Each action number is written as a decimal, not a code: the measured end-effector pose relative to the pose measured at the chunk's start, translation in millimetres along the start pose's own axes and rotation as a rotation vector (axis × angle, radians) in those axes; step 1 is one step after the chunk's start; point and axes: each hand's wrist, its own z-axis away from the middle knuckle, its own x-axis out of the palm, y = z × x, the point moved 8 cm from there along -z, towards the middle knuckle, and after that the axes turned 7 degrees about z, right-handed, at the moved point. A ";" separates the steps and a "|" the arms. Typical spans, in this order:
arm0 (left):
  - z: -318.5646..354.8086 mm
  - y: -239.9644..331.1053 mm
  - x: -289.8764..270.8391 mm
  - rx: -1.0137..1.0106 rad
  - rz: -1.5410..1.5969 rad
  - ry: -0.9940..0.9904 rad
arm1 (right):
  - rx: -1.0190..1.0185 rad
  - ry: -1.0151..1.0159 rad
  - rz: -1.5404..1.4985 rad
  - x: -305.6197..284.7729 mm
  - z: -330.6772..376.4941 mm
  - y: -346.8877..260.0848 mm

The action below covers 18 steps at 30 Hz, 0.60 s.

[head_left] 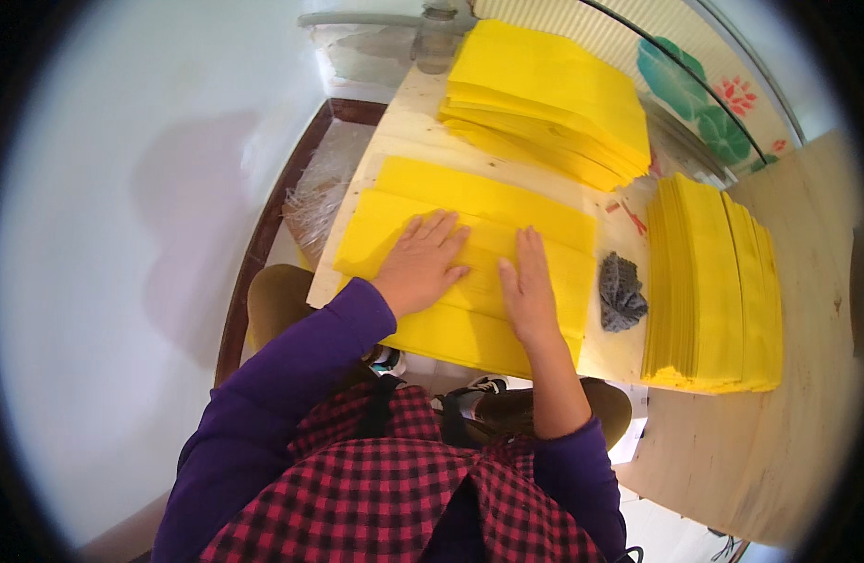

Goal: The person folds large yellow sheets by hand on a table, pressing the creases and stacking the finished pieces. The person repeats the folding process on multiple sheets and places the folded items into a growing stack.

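Note:
Folded yellow sheets [488,192], of a cloth-like or paper-like material I cannot tell apart, lie flat in front of me with several creased layers showing. My left hand [421,265] rests palm down on them, fingers stretched out and thumb apart. To its right my right hand [529,291] touches the same sheets, turned partly onto its edge, with its fingers straight and together and its thumb lifted away. Neither hand holds anything. The near edge of the sheets hangs slightly over the table's front edge, above my lap.
On the wooden table [394,141], a tall yellow stack [554,84] stands at the back and another yellow stack [713,281] at the right. Between lie a crumpled grey cloth [621,293] and small red scraps [633,218]. A glass jar [437,39] stands at the back left, near the wall.

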 end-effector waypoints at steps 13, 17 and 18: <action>-1.0 -1.3 7.7 0.010 -0.061 -0.049 | 0.149 -0.233 0.374 37.2 -17.5 -6.8; -2.4 -0.3 9.5 0.004 -0.054 -0.034 | 0.253 -0.174 0.491 6.9 0.1 42.2; -2.8 -0.4 9.6 0.002 -0.068 -0.033 | 0.286 -0.172 0.519 0.1 4.1 52.9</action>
